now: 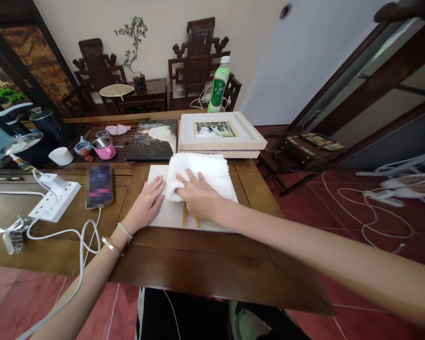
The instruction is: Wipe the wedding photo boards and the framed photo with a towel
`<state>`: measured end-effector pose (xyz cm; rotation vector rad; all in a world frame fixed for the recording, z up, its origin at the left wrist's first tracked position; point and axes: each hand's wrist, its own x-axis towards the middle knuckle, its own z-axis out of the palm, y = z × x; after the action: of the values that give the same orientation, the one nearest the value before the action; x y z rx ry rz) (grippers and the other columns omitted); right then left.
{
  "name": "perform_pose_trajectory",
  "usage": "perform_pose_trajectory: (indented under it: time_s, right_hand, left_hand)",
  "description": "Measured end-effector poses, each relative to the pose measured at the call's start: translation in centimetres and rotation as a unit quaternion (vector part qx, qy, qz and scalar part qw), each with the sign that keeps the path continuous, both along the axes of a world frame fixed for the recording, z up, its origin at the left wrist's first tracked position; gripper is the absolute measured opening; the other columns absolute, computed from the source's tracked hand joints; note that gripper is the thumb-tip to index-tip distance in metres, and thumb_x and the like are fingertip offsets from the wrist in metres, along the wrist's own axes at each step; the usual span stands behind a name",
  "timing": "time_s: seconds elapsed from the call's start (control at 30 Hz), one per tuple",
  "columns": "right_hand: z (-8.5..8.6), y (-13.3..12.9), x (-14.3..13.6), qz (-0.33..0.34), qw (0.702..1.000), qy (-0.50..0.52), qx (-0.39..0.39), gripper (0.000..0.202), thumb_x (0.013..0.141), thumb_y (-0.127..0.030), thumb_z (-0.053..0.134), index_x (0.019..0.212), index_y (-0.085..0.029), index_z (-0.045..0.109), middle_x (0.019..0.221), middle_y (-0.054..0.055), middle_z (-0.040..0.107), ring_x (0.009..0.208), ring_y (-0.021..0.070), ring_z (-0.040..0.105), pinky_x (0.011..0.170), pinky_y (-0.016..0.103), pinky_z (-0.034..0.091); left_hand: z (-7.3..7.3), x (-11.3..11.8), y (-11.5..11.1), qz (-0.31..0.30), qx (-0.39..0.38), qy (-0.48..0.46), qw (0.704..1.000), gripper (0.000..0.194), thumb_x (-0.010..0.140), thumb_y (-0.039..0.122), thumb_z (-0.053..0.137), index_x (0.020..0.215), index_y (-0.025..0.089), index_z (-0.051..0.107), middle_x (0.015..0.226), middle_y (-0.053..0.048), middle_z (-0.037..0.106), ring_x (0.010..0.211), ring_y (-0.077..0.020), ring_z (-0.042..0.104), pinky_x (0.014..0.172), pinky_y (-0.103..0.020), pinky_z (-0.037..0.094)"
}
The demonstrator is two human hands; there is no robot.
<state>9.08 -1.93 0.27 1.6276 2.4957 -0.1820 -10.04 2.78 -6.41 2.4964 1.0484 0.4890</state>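
Observation:
A folded white towel [212,170] lies on a flat pale board [159,215] at the table's front edge. My right hand [198,193] presses down on the towel's near left part, its fingers spread and dug into the pile; the thumb is mostly hidden. Flat on the board's left margin rests my left hand [150,200], fingers stretched out, beside the towel and holding nothing. Two yellow strips [185,216] show on the board below the towel; the rest of whatever they belong to is covered.
Behind the towel are a stacked white picture frame [240,130] and a dark photo panel [152,141]. A green bottle [218,87] stands beyond. To the left are a phone [99,186], a pink cup [105,148] and a power strip [53,200] with loose white cables.

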Motion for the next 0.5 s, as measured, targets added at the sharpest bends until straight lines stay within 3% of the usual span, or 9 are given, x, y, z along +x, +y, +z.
perform_pose_trajectory:
  time_s: [0.17, 0.27, 0.37, 0.5]
  right_hand:
    - [0.9, -5.9, -1.7, 0.081, 0.994, 0.0, -0.072, 0.043, 0.08, -0.008, 0.059, 0.122, -0.01, 0.066, 0.155, 0.023, 0.027, 0.141, 0.0491, 0.017, 0.111, 0.065, 0.021]
    - [1.5, -8.1, -1.9, 0.112, 0.986, 0.01, -0.121, 0.044, 0.077, -0.011, 0.063, 0.121, -0.012, 0.067, 0.155, 0.022, 0.03, 0.141, 0.0488, 0.019, 0.111, 0.065, 0.023]
    - [1.4, -7.9, -1.3, 0.11, 0.988, 0.045, -0.098, 0.044, 0.075, -0.007, 0.059, 0.118, -0.012, 0.069, 0.15, 0.02, 0.039, 0.14, 0.046, 0.027, 0.109, 0.061, 0.031]
    - [0.7, -4.2, 0.2, 0.065, 0.996, 0.046, -0.036, 0.048, 0.074, 0.0, 0.051, 0.119, -0.01, 0.067, 0.149, 0.018, 0.043, 0.141, 0.0392, 0.029, 0.111, 0.055, 0.031]
  left_hand:
    - [-0.1, 0.0, -0.4, 0.001, 0.002, 0.005, 1.0, 0.05, 0.094, 0.018, 0.033, 0.143, 0.017, 0.044, 0.156, -0.013, 0.035, 0.147, -0.0239, 0.024, 0.12, -0.053, 0.017]
    - [-0.2, -0.1, -0.4, 0.0, 0.006, 0.001, 1.0, 0.051, 0.092, 0.014, 0.033, 0.142, 0.015, 0.046, 0.154, -0.014, 0.036, 0.147, -0.0239, 0.025, 0.12, -0.053, 0.017]
    - [-0.2, -0.1, -0.4, 0.001, 0.007, -0.003, 1.0, 0.05, 0.094, 0.016, 0.033, 0.141, 0.016, 0.046, 0.154, -0.014, 0.038, 0.146, -0.0239, 0.026, 0.12, -0.053, 0.017]
    - [-0.2, 0.0, -0.4, 0.008, -0.002, -0.005, 1.0, 0.048, 0.096, 0.024, 0.034, 0.142, 0.017, 0.045, 0.154, -0.013, 0.037, 0.146, -0.0249, 0.026, 0.119, -0.054, 0.017]
